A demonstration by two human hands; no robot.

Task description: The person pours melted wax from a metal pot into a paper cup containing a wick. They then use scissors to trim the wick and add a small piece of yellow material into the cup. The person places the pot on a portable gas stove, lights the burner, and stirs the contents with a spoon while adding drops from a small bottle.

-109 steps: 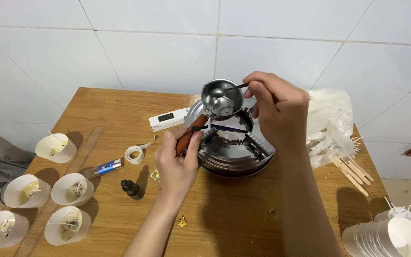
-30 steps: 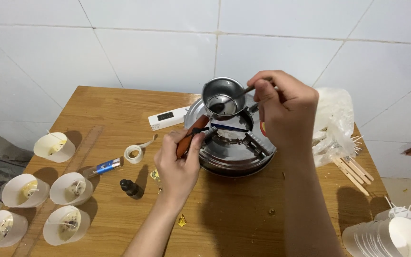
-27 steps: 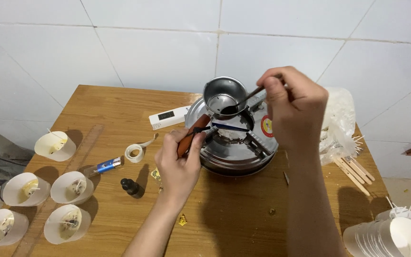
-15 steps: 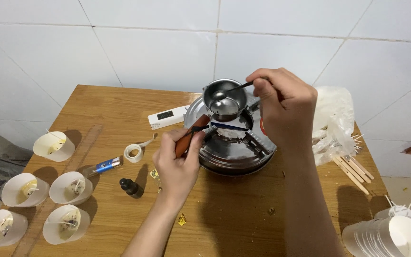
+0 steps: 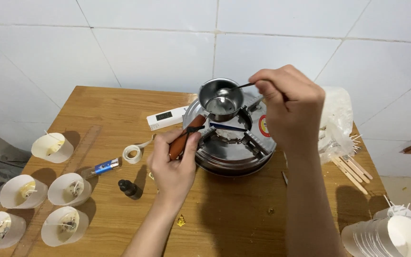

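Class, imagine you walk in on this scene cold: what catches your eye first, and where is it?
At the centre, the small steel pot sits on a round metal stove; the left hand grips its orange handle while the right hand holds a thin stirrer into it. Next come the white paper cups with wicks, clustered at the table's left edge.

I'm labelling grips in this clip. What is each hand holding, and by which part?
The left hand grips the small metal pot by its orange handle. The right hand pinches the upper end of a thin stirring stick dipped into it.
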